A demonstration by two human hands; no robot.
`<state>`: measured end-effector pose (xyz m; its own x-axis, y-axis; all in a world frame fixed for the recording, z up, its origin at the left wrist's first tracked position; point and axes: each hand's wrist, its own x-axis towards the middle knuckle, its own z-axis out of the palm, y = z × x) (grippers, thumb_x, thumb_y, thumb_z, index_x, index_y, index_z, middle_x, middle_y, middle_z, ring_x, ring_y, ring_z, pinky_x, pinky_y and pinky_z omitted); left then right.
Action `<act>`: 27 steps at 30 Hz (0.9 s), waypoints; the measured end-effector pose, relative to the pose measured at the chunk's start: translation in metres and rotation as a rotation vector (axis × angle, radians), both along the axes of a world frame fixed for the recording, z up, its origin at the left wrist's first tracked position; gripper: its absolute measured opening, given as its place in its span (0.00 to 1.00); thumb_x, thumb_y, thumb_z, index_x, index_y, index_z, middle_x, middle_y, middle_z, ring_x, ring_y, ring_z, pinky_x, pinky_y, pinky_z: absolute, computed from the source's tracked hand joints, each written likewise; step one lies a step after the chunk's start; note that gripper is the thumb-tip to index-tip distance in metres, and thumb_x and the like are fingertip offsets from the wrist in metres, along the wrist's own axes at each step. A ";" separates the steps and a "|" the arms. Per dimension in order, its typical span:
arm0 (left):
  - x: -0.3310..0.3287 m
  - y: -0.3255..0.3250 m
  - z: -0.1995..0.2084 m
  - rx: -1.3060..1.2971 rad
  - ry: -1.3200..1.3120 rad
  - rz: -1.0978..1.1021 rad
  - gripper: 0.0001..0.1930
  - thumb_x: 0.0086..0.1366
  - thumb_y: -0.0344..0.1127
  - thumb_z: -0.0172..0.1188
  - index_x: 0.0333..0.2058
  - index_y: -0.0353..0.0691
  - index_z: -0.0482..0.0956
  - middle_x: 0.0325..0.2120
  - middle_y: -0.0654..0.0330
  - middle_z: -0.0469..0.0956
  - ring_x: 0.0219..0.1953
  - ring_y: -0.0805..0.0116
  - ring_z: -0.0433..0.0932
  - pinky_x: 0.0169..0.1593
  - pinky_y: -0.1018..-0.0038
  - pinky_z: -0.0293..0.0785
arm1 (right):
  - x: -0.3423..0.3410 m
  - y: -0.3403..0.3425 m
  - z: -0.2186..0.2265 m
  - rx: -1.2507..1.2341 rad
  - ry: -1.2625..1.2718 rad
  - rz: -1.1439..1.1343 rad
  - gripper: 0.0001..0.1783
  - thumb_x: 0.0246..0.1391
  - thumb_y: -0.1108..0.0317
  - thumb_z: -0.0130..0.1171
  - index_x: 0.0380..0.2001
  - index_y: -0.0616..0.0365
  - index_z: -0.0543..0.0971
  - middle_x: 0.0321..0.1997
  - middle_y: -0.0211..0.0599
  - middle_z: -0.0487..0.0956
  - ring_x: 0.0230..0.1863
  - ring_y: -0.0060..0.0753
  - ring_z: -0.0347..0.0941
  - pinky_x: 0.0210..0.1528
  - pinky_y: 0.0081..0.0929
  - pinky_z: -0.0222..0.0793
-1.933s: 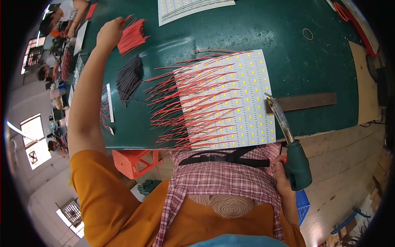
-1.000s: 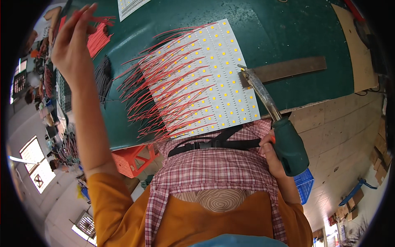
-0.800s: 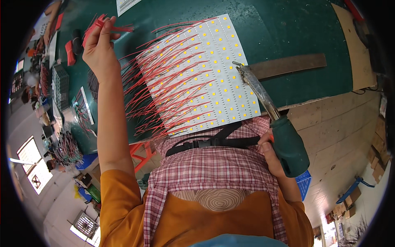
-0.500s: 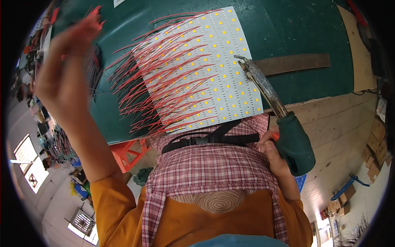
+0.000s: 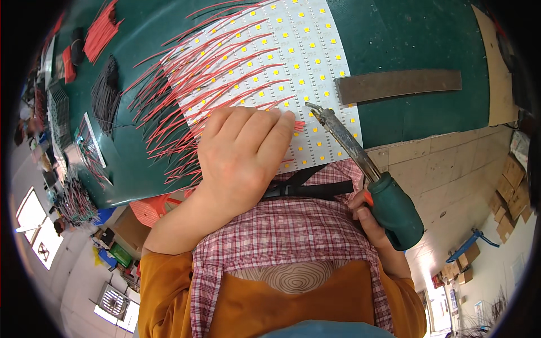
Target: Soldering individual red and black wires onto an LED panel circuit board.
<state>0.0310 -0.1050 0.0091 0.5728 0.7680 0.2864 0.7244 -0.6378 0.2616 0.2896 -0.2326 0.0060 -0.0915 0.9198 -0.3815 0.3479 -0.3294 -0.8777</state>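
On the green table lies a white LED board [image 5: 332, 115] dotted with yellow chips. Rows of red wires [image 5: 169, 127] run across its left part and hang past its left edge, with dark wires among them. Over the board's lower middle is my left hand [image 5: 239, 149], closed, back upward; short red wire ends [image 5: 299, 126] stick out by its fingertips. My right hand [image 5: 369, 217], at the table's near edge, grips a soldering iron [image 5: 397, 211] by its dark green handle. The iron's tip slants up-left over the board, just beyond my left fingertips. Most left fingers are hidden underneath.
A bundle of red wires [image 5: 101, 34] and a bundle of black wires [image 5: 105, 93] lie at the left of the table. A flat brown strip [image 5: 406, 86] overlaps the board's right edge. Cardboard [image 5: 499, 67] covers the table's right end. An orange stool [image 5: 149, 209] stands below.
My left hand has come from the red bundle at the far left to the board's lower middle, with red wires in its fingers. The soldering iron has shifted slightly left and nearer.
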 end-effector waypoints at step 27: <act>0.008 -0.004 -0.009 0.112 0.002 0.045 0.15 0.47 0.30 0.64 0.36 0.35 0.83 0.31 0.61 0.79 0.32 0.68 0.80 0.29 0.75 0.75 | 0.007 -0.001 -0.004 -0.089 -0.372 0.323 0.09 0.58 0.67 0.62 0.38 0.60 0.77 0.29 0.34 0.80 0.33 0.29 0.79 0.38 0.26 0.75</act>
